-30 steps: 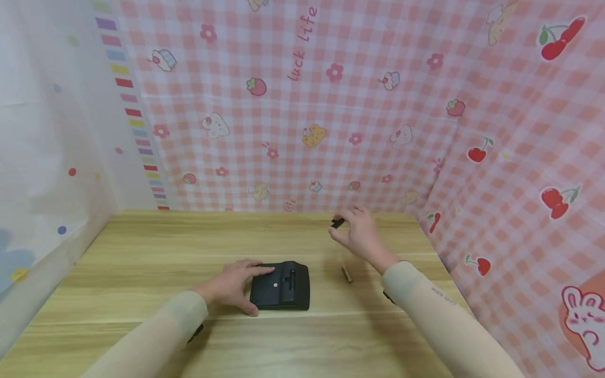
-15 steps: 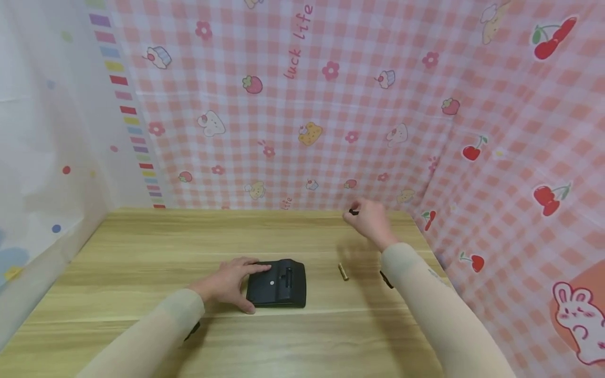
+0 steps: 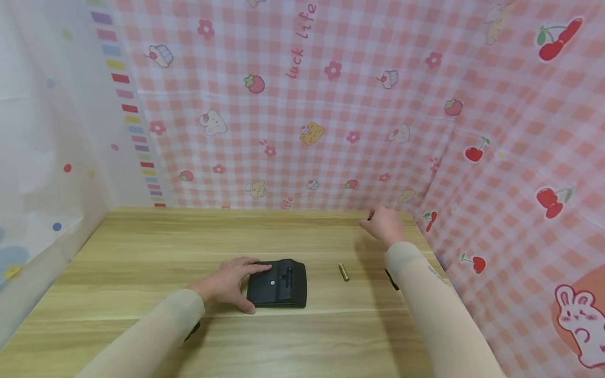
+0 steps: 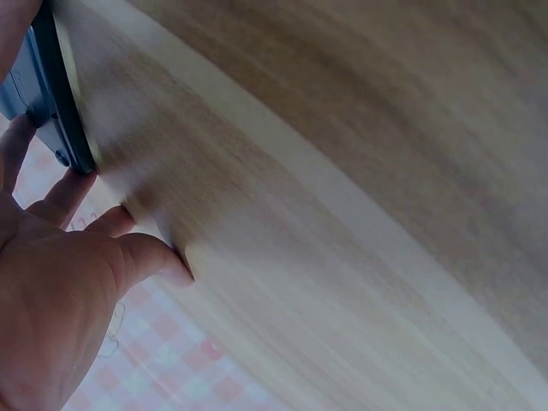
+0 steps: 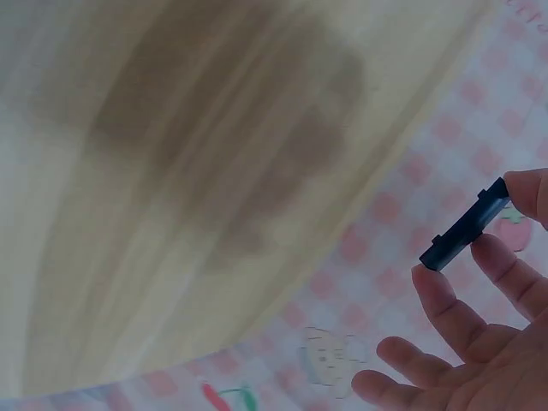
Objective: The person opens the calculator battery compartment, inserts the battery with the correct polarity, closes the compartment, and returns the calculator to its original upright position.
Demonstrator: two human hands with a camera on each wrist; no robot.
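Note:
A black calculator-like device [image 3: 263, 295] lies back side up on the table, an uncovered battery slot [image 3: 289, 278] near its right side. My left hand [image 3: 230, 283] holds it at the left, thumb at the near corner and index finger over the top; the left wrist view shows fingertips against its edge. At the back right, above the table, my right hand [image 3: 385, 224] pinches a small black battery cover [image 5: 467, 224] between thumb and fingers. That cover is mostly hidden in the head view. A gold battery [image 3: 343, 272] lies to the right of the device.
The wooden table [image 3: 189, 236] meets a pink checked cloth [image 3: 264, 115] at the back. A similar cloth hangs along the right side, and a white dotted cloth [image 3: 61, 131] on the left.
My right hand has moved to the right and slightly back with the battery cover, turning so that it is mostly hidden. The left hand, device and battery have stayed in place.

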